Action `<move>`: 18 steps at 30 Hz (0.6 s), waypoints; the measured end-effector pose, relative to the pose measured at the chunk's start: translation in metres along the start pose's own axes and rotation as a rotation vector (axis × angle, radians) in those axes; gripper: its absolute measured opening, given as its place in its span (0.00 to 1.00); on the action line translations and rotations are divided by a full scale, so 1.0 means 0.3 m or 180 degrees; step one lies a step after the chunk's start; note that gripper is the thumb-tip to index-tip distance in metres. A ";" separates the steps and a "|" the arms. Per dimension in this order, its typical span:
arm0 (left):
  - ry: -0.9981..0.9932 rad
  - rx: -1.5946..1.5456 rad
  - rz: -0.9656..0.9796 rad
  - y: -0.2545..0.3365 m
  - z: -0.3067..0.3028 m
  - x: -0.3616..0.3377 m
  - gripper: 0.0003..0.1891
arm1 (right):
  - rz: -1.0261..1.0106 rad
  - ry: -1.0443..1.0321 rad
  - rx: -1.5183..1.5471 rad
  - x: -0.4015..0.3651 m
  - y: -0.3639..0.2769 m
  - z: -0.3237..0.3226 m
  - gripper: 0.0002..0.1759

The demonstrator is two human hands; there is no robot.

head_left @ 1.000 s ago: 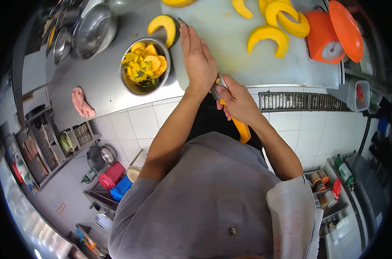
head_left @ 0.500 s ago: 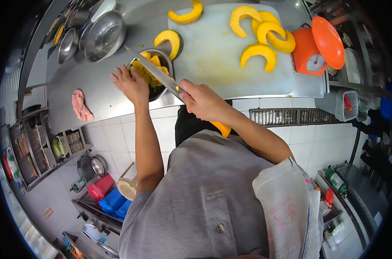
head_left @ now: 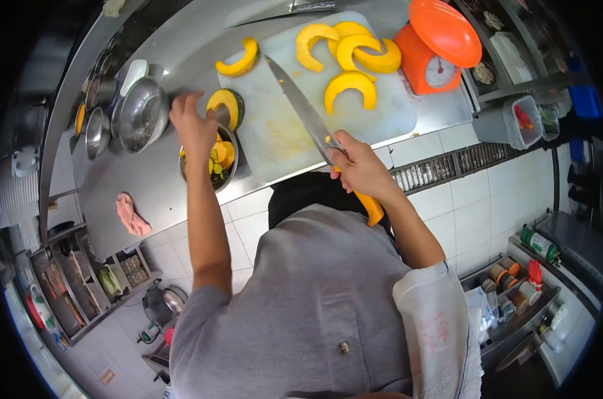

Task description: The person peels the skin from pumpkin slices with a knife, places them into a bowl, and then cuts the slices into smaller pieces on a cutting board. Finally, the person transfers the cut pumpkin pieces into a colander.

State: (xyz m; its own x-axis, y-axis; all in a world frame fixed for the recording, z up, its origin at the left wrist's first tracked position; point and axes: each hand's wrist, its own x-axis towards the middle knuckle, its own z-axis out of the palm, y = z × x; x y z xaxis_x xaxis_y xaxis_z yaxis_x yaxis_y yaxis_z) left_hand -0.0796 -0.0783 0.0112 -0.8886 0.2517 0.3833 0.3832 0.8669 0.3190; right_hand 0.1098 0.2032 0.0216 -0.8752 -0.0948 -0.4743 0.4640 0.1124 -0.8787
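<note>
On the steel table (head_left: 162, 194), a white board (head_left: 384, 123) was set, and across it a long knife (head_left: 299, 105) was held by the right hand (head_left: 362, 163). Its orange handle was wrapped tight by the fingers, and a small yellow bit was stuck on the blade near the hand. The left hand (head_left: 192, 128) was held over a steel bowl (head_left: 231, 174), with its fingers bent and a gap left between them and the thumb. Part of the bowl and its yellow and green scraps (head_left: 223, 154) was hidden by that hand and arm.

Some red marks were seen on the white cloth (head_left: 434, 332) hung over the right shoulder, but they could not be read. Marks on the round dial (head_left: 440, 72) of the orange scale (head_left: 414, 58) were too small to be read. A pale label was worn by a green bottle (head_left: 539, 244) low on the right, and its words could not be made out.

Far up on the board, a bunch of yellow pumpkin slices (head_left: 350, 80) was laid, some on top of others, with the scale set just beside them. One more slice (head_left: 241, 65) was placed at the board's left edge, and a green-skinned piece (head_left: 230, 103) was put just beyond the bowl. Farther left, a big bowl (head_left: 142, 116), a small bowl (head_left: 97, 133) and a pink rag (head_left: 132, 214) were spread about.
</note>
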 end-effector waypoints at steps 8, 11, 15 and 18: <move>-0.1368 0.0904 0.0614 0.037 0.346 0.348 0.32 | 0.0107 0.0356 0.0015 -0.102 0.058 -0.063 0.07; -0.1202 0.0743 0.0832 0.105 0.331 0.342 0.26 | 0.0133 0.0455 -0.0004 -0.136 0.071 -0.069 0.07; -0.1050 -0.0077 0.0836 0.283 0.216 0.080 0.26 | 0.0213 0.0668 -0.0030 -0.173 0.075 -0.070 0.08; -0.1057 -0.0372 0.0740 0.362 0.178 -0.198 0.28 | 0.0014 0.0719 -0.0481 -0.179 0.112 -0.071 0.09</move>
State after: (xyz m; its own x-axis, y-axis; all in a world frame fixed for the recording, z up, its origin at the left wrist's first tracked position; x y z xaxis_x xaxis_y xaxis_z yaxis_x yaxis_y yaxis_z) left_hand 0.0013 0.0238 -0.0231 -0.8008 0.5764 0.1627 0.5920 0.7208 0.3605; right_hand 0.1695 0.2330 0.0189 -0.8894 0.1271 -0.4391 0.4571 0.2601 -0.8505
